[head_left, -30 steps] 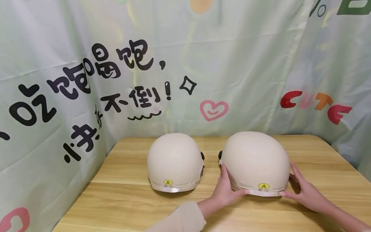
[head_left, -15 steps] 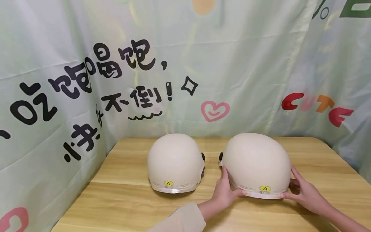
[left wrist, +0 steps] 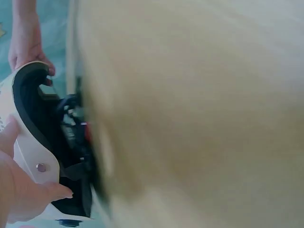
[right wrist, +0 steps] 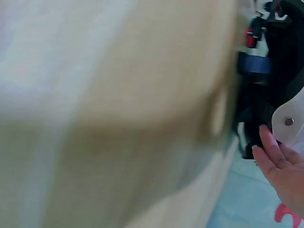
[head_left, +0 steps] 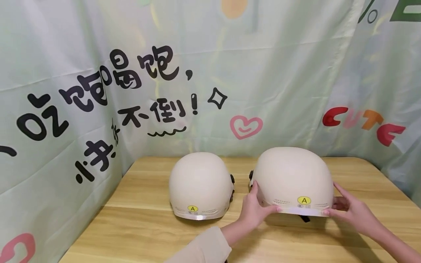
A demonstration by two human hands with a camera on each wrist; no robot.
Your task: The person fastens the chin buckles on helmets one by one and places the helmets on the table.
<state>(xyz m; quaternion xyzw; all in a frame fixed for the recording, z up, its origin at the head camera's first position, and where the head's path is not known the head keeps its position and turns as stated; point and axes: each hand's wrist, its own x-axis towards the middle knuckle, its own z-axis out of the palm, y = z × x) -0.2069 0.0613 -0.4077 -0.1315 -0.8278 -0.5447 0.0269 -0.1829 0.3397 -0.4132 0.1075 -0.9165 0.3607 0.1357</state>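
Two cream helmets are in the head view, each with a yellow oval "A" sticker low on the side facing me. My left hand (head_left: 253, 208) grips the right helmet (head_left: 292, 179) by its left lower edge, thumb along the pale rim strip. On the opposite side my right hand (head_left: 352, 212) holds the same rim, thumb in front. That helmet is raised, and a black strap (head_left: 305, 218) hangs below it. The left wrist view shows its dark lining (left wrist: 40, 109) and a rivet. Fingers (right wrist: 273, 147) of my right hand reach under the edge in the right wrist view.
The left helmet (head_left: 201, 184) stands on the wooden table (head_left: 138, 226), a small gap from the held one. A pale printed curtain (head_left: 279, 80) hangs close behind the table and along its left side.
Both hands have lifted the right helmet off the table, tilting its near edge up so the black strap now shows beneath. The left helmet has stayed in place.
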